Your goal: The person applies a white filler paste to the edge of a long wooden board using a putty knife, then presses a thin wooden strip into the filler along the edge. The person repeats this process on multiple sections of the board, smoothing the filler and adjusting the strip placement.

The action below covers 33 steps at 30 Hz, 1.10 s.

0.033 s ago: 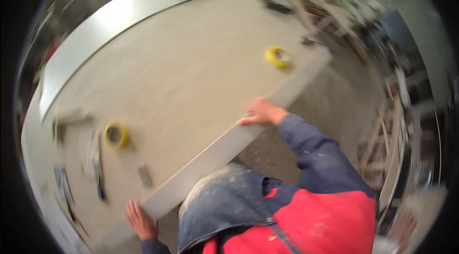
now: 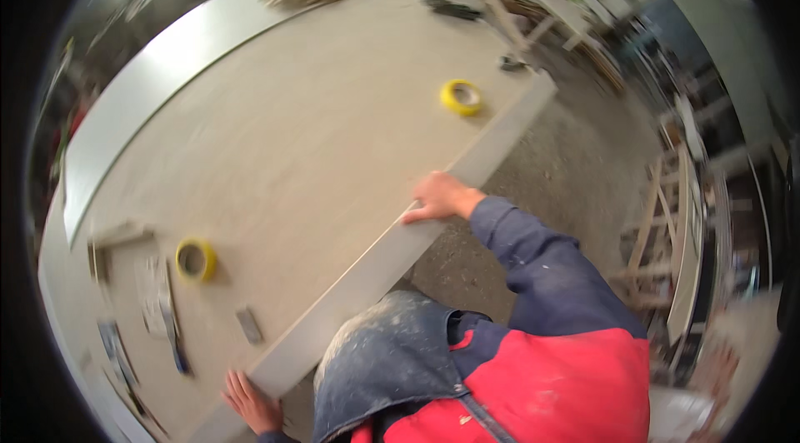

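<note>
large pale board (image 2: 300,151) fills centre frame. my right hand (image 2: 440,197) flat on its near edge, centre; my left hand (image 2: 250,401) spread against lower-left corner. two yellow tape rolls (image 2: 461,97) on top, upper right and left.

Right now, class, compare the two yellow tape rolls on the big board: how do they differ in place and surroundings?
The far tape roll lies alone near the board's far corner, beyond the right hand. The near tape roll lies toward the left hand, among small tools and scraps. Both are yellow rings lying flat.
</note>
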### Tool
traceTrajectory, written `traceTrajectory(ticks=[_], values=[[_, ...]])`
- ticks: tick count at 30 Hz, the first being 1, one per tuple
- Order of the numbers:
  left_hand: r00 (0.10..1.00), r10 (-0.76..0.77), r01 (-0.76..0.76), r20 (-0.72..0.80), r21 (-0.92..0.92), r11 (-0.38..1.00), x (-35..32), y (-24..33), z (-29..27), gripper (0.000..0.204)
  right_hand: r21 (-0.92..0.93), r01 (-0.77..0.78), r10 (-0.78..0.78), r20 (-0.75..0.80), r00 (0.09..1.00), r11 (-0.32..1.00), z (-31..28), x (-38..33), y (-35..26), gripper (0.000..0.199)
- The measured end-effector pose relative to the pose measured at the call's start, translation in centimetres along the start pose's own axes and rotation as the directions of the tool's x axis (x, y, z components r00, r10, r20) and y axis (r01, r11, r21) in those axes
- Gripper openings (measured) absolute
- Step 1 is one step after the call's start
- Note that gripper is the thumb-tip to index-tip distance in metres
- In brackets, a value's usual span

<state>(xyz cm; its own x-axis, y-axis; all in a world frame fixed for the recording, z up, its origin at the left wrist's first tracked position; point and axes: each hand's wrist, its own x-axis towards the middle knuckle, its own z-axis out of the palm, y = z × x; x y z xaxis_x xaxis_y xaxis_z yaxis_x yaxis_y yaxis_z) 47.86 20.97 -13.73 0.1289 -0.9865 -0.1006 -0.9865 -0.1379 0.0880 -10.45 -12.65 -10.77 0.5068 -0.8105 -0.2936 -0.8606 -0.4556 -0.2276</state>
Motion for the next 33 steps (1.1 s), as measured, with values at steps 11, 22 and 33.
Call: traceTrajectory(ticks=[11, 22, 33], values=[[0.990, 0.133, -0.121, -0.037, 0.223, 0.967, 0.6, -7.2, 4.5, 0.073, 0.008, -0.083, 0.084, -0.032, 0.996, 0.996, 2.3, -1.7, -1.1, 0.087], [0.984, 0.173, -0.165, -0.039, 0.158, 0.974, 0.9, -6.1, 3.2, 0.069, 0.119, -0.027, 0.058, -0.266, 0.962, 0.993, 3.4, -3.5, -1.3, 0.070], [0.986, -0.021, 0.012, 0.168, 0.053, 0.999, -0.7, -1.3, -0.3, 0.105, 0.387, -0.373, 0.474, -0.862, 0.178, 0.843, -0.7, -5.3, 2.3, 0.019]])
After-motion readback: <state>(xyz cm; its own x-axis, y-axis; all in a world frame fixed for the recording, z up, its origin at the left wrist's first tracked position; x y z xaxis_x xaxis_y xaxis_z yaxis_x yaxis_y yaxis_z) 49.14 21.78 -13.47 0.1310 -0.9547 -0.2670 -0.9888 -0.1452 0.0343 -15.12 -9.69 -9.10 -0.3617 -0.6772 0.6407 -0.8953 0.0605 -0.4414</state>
